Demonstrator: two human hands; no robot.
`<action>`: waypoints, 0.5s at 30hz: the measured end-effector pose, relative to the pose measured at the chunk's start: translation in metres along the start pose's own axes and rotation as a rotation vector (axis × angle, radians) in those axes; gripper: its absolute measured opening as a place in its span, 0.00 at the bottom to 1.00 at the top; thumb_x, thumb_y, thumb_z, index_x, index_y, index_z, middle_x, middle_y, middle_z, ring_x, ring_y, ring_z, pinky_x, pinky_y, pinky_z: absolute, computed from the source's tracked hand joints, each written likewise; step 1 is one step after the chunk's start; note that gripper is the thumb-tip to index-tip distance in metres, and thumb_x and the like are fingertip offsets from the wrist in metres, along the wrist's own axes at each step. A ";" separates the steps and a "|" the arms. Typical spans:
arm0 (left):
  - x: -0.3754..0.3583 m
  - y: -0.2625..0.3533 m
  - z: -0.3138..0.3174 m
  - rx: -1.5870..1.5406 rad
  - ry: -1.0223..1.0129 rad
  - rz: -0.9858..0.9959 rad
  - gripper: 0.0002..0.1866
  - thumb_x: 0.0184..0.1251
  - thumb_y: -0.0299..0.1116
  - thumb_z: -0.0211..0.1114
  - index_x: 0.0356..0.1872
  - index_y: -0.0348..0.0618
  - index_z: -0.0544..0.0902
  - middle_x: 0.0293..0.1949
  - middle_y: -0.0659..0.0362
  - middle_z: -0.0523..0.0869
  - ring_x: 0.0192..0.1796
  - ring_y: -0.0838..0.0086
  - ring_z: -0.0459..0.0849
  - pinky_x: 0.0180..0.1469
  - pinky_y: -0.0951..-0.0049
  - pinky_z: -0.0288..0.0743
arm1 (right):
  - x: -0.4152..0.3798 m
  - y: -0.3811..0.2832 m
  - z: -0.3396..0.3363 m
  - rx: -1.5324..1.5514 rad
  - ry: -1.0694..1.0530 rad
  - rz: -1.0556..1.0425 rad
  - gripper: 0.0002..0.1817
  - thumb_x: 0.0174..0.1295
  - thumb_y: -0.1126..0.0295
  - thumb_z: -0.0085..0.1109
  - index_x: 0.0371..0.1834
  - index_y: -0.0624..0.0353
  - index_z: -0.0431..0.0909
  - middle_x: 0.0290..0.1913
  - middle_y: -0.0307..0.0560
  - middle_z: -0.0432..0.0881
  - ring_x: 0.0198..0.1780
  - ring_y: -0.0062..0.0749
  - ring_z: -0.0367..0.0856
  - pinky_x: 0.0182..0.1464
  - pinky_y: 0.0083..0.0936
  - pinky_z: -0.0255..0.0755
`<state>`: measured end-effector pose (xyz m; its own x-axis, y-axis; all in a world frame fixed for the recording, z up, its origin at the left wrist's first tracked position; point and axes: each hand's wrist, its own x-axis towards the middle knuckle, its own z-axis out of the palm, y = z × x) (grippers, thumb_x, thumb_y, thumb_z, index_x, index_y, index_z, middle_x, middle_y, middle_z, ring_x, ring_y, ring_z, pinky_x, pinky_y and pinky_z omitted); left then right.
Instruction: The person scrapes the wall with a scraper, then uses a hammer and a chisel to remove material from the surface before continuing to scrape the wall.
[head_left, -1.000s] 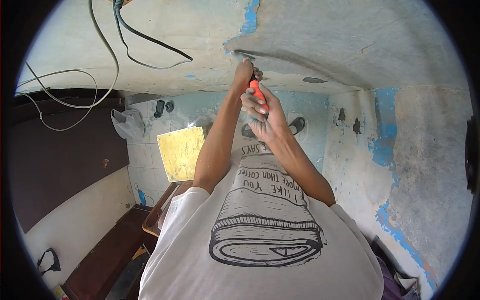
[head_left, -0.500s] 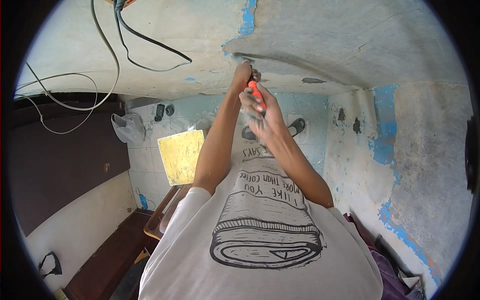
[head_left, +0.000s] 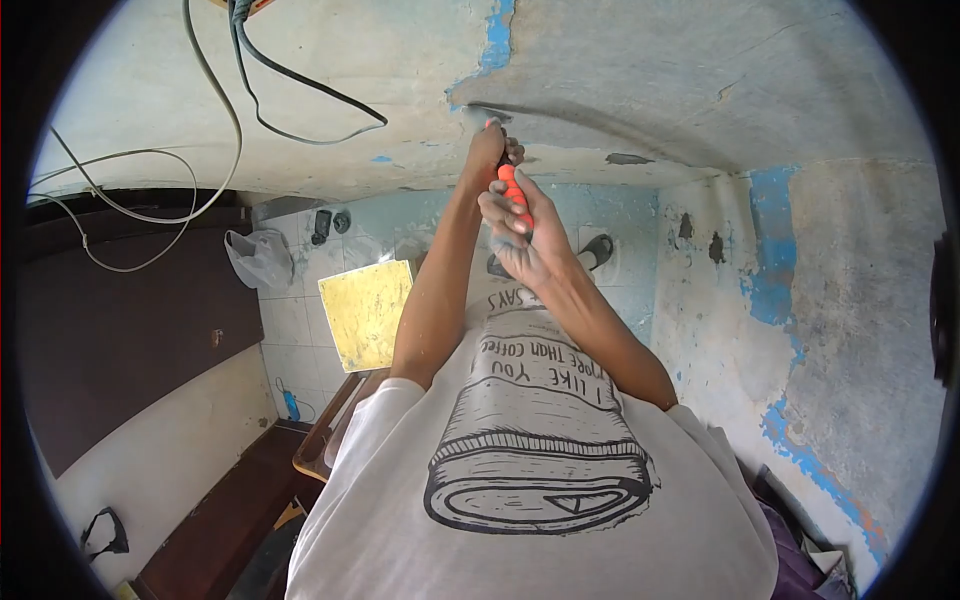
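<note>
A tool with an orange-red handle (head_left: 513, 190) is held in front of the wall. My right hand (head_left: 530, 225) has its fingers wrapped round that handle. Farther up, my left hand (head_left: 488, 148) is closed round the tool's dark front part, close to the wall. The tool's tip is hidden by my left hand. Beside that hand, the wall (head_left: 600, 90) shows bare grey plaster, a strip of blue paint (head_left: 495, 40) and a dark curved mark running to the right.
Loose cables (head_left: 235, 120) hang at the upper left. A yellow-topped stool (head_left: 366, 315), a plastic bag (head_left: 262, 258) and a wooden chair (head_left: 325, 430) stand left of my body. A dark panel (head_left: 130, 320) is farther left. Purple cloth (head_left: 795, 560) lies at lower right.
The view has shifted slightly. Both hands keep their hold on the tool, and my right hand looks sharper than before, with little change of place.
</note>
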<state>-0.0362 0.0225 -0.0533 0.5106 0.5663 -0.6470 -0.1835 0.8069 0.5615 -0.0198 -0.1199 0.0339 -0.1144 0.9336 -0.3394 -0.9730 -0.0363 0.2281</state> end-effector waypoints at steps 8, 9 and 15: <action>0.034 -0.011 -0.025 -0.041 -0.074 -0.028 0.12 0.74 0.35 0.42 0.28 0.45 0.60 0.18 0.63 0.63 0.19 0.77 0.63 0.18 0.74 0.57 | 0.012 -0.003 -0.012 -0.009 0.041 -0.036 0.14 0.73 0.62 0.48 0.35 0.63 0.69 0.21 0.36 0.63 0.15 0.15 0.60 0.11 0.12 0.49; 0.039 -0.012 -0.026 0.014 -0.091 0.002 0.12 0.74 0.35 0.41 0.28 0.45 0.60 0.18 0.63 0.63 0.18 0.77 0.63 0.18 0.75 0.57 | 0.012 -0.007 -0.015 0.051 -0.047 0.040 0.14 0.73 0.62 0.48 0.34 0.63 0.69 0.21 0.36 0.62 0.15 0.15 0.60 0.11 0.12 0.49; 0.047 -0.015 -0.028 -0.073 -0.065 -0.042 0.12 0.74 0.33 0.40 0.27 0.45 0.59 0.18 0.63 0.61 0.18 0.77 0.61 0.18 0.73 0.56 | 0.023 -0.015 -0.029 0.025 -0.029 0.021 0.15 0.73 0.62 0.47 0.33 0.64 0.69 0.21 0.36 0.62 0.14 0.15 0.58 0.11 0.13 0.48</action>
<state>-0.0332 0.0421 -0.1065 0.5721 0.5218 -0.6327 -0.2207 0.8410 0.4940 -0.0139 -0.1083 -0.0036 -0.1284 0.9427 -0.3079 -0.9650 -0.0472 0.2581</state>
